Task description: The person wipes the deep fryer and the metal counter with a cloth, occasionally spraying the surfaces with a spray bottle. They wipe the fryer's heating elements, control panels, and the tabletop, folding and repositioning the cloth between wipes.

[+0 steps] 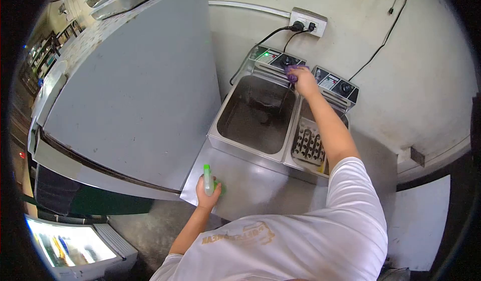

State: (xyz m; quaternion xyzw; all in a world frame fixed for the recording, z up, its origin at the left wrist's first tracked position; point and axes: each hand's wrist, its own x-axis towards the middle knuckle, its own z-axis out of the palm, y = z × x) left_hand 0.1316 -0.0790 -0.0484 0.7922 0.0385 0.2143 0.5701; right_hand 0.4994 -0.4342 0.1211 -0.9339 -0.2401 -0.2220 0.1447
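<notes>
My right hand [306, 83] reaches to the back of the double fryer and grips a crumpled purple cloth [296, 72]. The cloth lies against the right end of the left control panel [278, 59], beside its black knob. Low on the left, my left hand [208, 195] is wrapped round a spray bottle with a white and green head [208, 179], held over the steel counter. Between the hands sits the left fryer tank [258, 114], uncovered, with a dark interior. My right forearm crosses over the right tank, where a perforated metal plate [308, 143] shows.
A grey cabinet side [135, 90] rises close on the left of the fryer. Two black plugs sit in a wall outlet [309, 22], their cords hanging behind the panels. The steel counter [250, 180] runs along the front, and a lit display case [72, 246] stands at lower left.
</notes>
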